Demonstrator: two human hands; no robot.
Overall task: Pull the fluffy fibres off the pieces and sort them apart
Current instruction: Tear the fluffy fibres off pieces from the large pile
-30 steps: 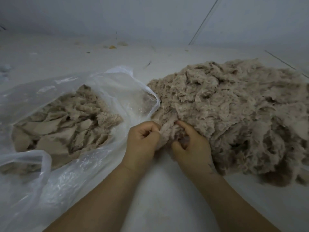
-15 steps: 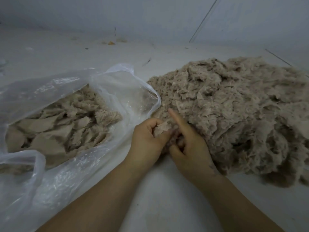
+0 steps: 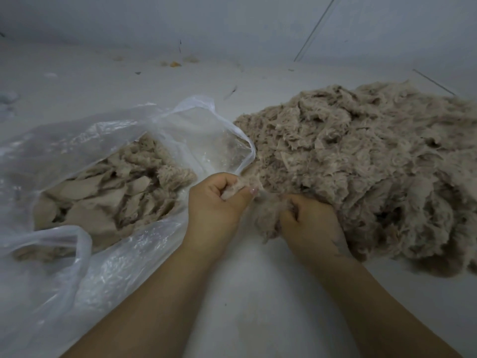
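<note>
A big heap of fluffy beige fibres [image 3: 366, 164] covers the right side of the pale floor. A clear plastic bag [image 3: 85, 140] lies open on the left with several flat beige pieces [image 3: 103, 200] inside. My left hand [image 3: 219, 205] grips a small beige piece [image 3: 236, 188] between thumb and curled fingers, just off the bag's mouth. My right hand [image 3: 312, 223] is curled round a tuft of fluff [image 3: 268, 218] at the heap's near edge. The two hands are a short way apart, with stretched fibres between them.
The pale floor [image 3: 258, 293] runs toward me between my forearms. A wall [image 3: 232, 21] rises at the back. Small scraps, one orange [image 3: 174, 64], lie along its foot. A bag handle loop [image 3: 77, 241] sits at the near left.
My hands have drawn apart: the left keeps the small piece, the right has dropped lower and closed on a tuft, its forefinger no longer pointing out.
</note>
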